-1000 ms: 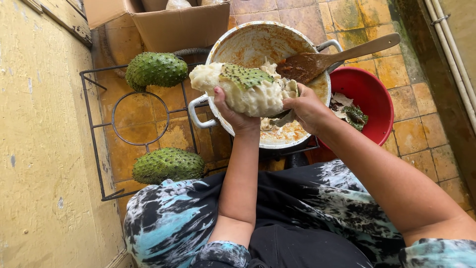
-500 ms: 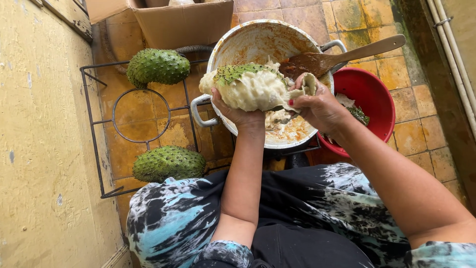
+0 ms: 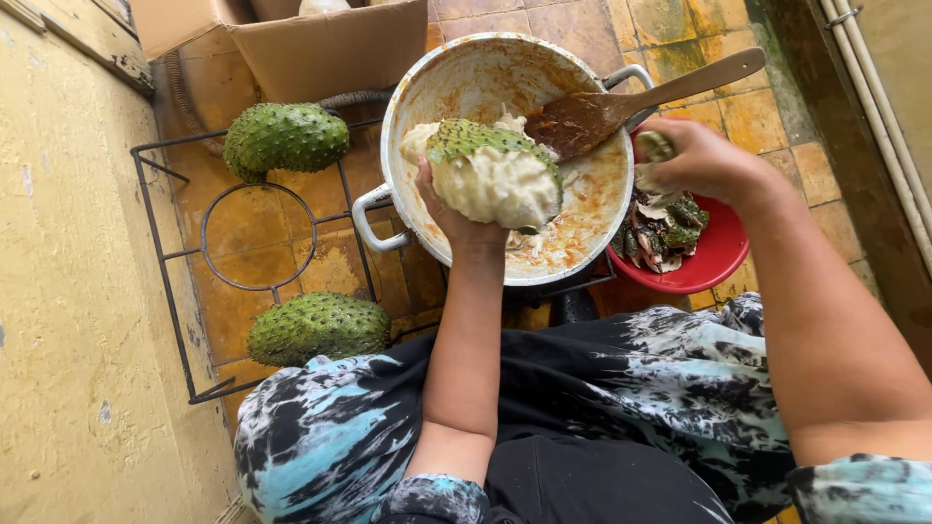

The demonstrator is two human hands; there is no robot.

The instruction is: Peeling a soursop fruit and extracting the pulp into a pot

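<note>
Orange floor tiles (image 3: 680, 39) lie under a metal pot (image 3: 485, 68) holding a wooden spatula (image 3: 621, 102). Over the pot, the left hand (image 3: 451, 218) cups a half-peeled soursop (image 3: 495, 175). The right hand (image 3: 704, 160) pinches a green peel scrap (image 3: 655, 146) above the red bowl (image 3: 714, 262) of peelings. Two whole soursops (image 3: 286, 136) lie on a wire rack (image 3: 165, 281).

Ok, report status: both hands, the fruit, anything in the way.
Left hand grips peeled fruit over the pot. Right hand holds a peel scrap above the red bowl. Wooden spoon rests in the pot beside the fruit.
</note>
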